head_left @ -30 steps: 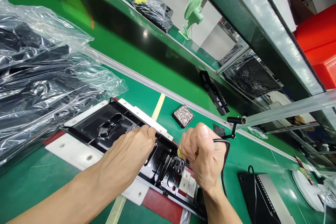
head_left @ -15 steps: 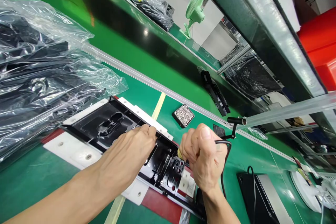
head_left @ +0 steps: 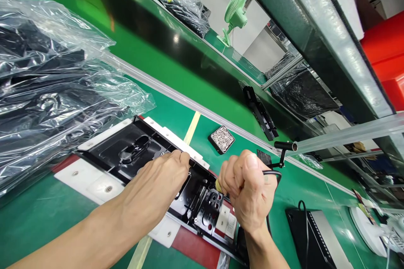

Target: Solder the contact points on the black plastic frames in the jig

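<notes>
A long black plastic housing lies in a white and red fixture on the green bench. My left hand rests over the middle of the housing, fingers curled down and pressed together. Its fingertips are hidden, so what they pinch, if anything, does not show. My right hand is a fist around a corded tool that looks like an electric screwdriver. Only a yellow bit of it and its black cord show. The tool's tip is out of sight, near the holed bracket at the housing's right part.
A small tray of screws sits behind the fixture. Plastic-wrapped black parts are piled at left. Beyond the metal rail, a black part lies on the green belt. A tool holder and a black-and-silver device are at right.
Both hands keep their place on the housing and their grip. The whole view has shifted very slightly. A person's hand at the far top shows a little more.
</notes>
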`<state>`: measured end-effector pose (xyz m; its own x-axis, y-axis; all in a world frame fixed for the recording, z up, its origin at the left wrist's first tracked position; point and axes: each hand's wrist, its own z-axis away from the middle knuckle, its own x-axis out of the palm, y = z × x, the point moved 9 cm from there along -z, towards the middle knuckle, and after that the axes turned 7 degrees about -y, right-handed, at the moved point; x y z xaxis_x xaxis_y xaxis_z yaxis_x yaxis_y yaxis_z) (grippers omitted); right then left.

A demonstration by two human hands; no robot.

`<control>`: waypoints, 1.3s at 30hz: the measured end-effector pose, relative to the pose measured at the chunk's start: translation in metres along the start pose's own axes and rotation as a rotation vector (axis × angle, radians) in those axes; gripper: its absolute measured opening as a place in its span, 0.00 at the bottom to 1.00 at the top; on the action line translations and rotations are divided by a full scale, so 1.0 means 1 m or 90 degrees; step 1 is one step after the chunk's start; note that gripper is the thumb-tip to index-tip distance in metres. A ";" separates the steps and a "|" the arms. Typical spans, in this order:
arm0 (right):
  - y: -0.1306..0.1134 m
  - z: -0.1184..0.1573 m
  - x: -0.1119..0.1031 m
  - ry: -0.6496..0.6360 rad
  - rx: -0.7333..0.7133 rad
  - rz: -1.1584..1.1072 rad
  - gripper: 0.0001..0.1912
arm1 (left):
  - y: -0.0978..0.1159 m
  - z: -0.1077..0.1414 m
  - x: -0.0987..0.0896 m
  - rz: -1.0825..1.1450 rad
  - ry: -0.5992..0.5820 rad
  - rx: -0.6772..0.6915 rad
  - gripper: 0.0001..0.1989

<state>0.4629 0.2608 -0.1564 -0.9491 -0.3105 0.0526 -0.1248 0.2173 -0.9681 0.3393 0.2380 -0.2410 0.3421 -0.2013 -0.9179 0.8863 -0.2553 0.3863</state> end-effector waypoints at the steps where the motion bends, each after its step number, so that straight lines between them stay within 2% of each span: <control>1: 0.000 0.000 0.000 0.000 0.000 -0.002 0.26 | 0.000 0.000 0.000 0.000 -0.003 -0.005 0.11; 10: 0.000 0.002 0.000 -0.013 0.000 0.004 0.26 | -0.010 -0.002 0.014 0.013 0.044 0.038 0.08; 14: 0.001 0.002 0.000 -0.013 0.002 -0.009 0.25 | -0.009 0.000 0.011 0.013 0.040 0.019 0.08; 19: 0.001 0.003 -0.001 -0.010 0.001 0.000 0.26 | -0.006 0.003 0.006 0.014 0.059 0.035 0.08; 23: 0.000 0.001 -0.002 -0.003 -0.005 0.001 0.26 | -0.010 -0.001 0.013 0.009 0.023 0.021 0.07; 27: -0.002 0.000 -0.002 0.008 -0.018 -0.011 0.25 | -0.007 -0.003 0.009 -0.001 -0.013 -0.020 0.10; 32: -0.005 0.001 -0.002 0.016 -0.022 -0.009 0.25 | -0.002 -0.003 0.004 -0.011 -0.018 -0.012 0.11; 39: -0.004 0.000 -0.003 0.020 -0.022 -0.009 0.25 | -0.002 -0.004 0.006 -0.009 -0.076 -0.034 0.12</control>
<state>0.4658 0.2608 -0.1528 -0.9557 -0.2845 0.0751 -0.1483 0.2453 -0.9580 0.3411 0.2408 -0.2472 0.2921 -0.3099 -0.9048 0.9074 -0.2092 0.3646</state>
